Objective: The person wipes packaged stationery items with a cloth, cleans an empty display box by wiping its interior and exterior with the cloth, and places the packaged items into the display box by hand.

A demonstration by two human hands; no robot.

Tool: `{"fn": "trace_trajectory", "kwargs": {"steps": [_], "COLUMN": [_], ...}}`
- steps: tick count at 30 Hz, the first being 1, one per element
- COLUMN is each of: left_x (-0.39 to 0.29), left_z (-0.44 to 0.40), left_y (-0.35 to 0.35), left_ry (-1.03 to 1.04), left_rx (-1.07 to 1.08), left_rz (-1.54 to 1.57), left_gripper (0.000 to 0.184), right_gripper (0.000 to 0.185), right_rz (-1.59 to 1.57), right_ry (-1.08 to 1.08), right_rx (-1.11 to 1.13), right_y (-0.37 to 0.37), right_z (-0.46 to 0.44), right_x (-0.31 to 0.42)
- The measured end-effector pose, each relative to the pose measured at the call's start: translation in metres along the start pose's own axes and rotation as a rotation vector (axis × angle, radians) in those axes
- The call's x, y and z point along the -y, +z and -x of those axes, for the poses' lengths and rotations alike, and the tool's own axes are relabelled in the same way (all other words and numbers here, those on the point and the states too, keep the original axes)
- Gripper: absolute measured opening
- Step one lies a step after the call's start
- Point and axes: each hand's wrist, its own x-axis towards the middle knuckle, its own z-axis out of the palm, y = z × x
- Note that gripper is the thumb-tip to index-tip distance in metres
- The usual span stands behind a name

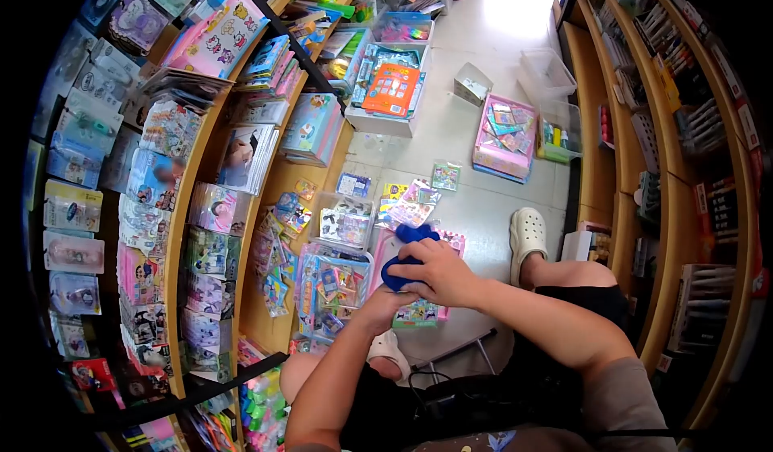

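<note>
Both hands meet in front of the body around a dark blue cloth (pixel 397 273). My right hand (pixel 441 273) lies over the cloth with its fingers bent onto it. Just below and to the left is my left hand (pixel 385 308), close against the cloth; its fingers are mostly hidden. Another part of blue material (pixel 415 232) shows beyond the right hand's fingers. Beneath the hands lies a pink case or box (pixel 453 244), partly covered. Small colourful packets (pixel 409 203) lie just beyond it on the floor.
Shelves of packaged stationery (pixel 217 218) stand at left, more shelves (pixel 644 130) at right. Clear bins (pixel 345 221) sit beside the hands. Farther off are a white box (pixel 389 123) with an orange pack, a pink box (pixel 481 155) and clear tubs (pixel 547 77). A metal frame (pixel 459 347) is near the feet.
</note>
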Motion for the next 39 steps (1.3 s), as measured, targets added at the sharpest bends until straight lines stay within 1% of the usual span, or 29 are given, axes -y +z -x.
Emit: {"fn": "trace_trajectory", "kwargs": {"steps": [1,4,5,8,9,12,13,14,16,18,20,21,22,25,27,28,30,31,34,35,37,39], "left_x": [-0.002,-0.020,0.001,0.011,0.003,-0.020,-0.026,-0.030,-0.034,-0.039,-0.040,-0.039,-0.037,-0.032,-0.036,-0.034,-0.028,-0.029,-0.021,-0.020,-0.018,-0.017], "left_z": [-0.001,-0.001,-0.006,-0.009,-0.006,0.004,0.005,0.006,0.009,0.013,0.015,0.015,0.014,0.011,0.014,0.010,0.002,0.002,-0.006,-0.008,-0.008,-0.009], "left_y": [0.004,0.012,0.008,0.011,0.013,0.007,0.001,-0.004,-0.013,-0.015,-0.015,-0.015,-0.015,-0.015,-0.010,-0.012,-0.017,-0.017,-0.025,-0.026,-0.025,-0.024], "left_ry": [-0.049,-0.194,-0.174,-0.087,-0.070,0.127,0.155,0.187,0.250,0.270,0.278,0.254,0.255,0.254,0.249,0.271,0.313,0.287,0.252,0.216,0.218,0.254], "left_rx": [-0.016,0.136,0.236,0.333,0.360,0.378,0.328,0.311,0.270,0.218,0.184,0.136,0.093,-0.050,-0.165,-0.165,-0.166,-0.182,-0.253,-0.243,-0.206,-0.161], "left_rz": [-0.057,-0.457,-0.324,-0.225,-0.168,0.028,0.100,0.141,0.231,0.280,0.339,0.364,0.317,0.207,0.175,0.188,0.216,0.227,0.189,0.274,0.237,0.181], "left_gripper": [0.037,0.037,0.047,0.058,0.067,0.065,0.065,0.064,0.061,0.058,0.058,0.051,0.048,0.041,0.037,0.036,0.034,0.030,0.025,0.020,0.019,0.018], "right_gripper": [0.031,0.027,0.025,0.026,0.026,0.028,0.034,0.038,0.041,0.048,0.053,0.050,0.047,0.040,0.035,0.032,0.031,0.031,0.032,0.034,0.038,0.037], "right_rz": [0.043,-0.065,-0.051,0.170,0.253,0.383,0.358,0.310,0.190,-0.011,-0.513,-0.598,-0.683,-0.895,-0.882,-0.875,-0.746,-0.681,-0.570,-0.539,-0.473,-0.597], "right_ry": [0.038,0.265,0.368,0.528,0.554,0.643,0.678,0.680,0.689,0.606,0.665,0.639,0.612,0.628,0.615,0.609,0.538,0.504,0.494,0.492,0.485,0.526], "right_rx": [-0.001,0.108,0.131,0.313,0.334,0.353,0.347,0.377,0.496,0.515,0.640,0.596,0.549,0.512,0.517,0.520,0.524,0.526,0.491,0.471,0.429,0.377], "right_y": [0.005,0.007,0.006,0.011,0.012,0.006,0.002,0.000,-0.019,-0.015,-0.013,-0.007,-0.001,0.003,0.002,0.002,0.002,0.002,-0.003,-0.002,-0.002,0.002], "right_z": [0.002,0.001,0.000,0.007,0.008,0.016,0.018,0.020,0.011,0.015,0.015,0.018,0.020,0.015,0.013,0.012,0.013,0.013,0.013,0.014,0.016,0.019], "right_x": [-0.002,-0.010,-0.012,-0.031,-0.038,-0.053,-0.054,-0.058,-0.042,-0.044,-0.041,-0.038,-0.035,-0.032,-0.032,-0.032,-0.033,-0.033,-0.026,-0.025,-0.024,-0.026]}}
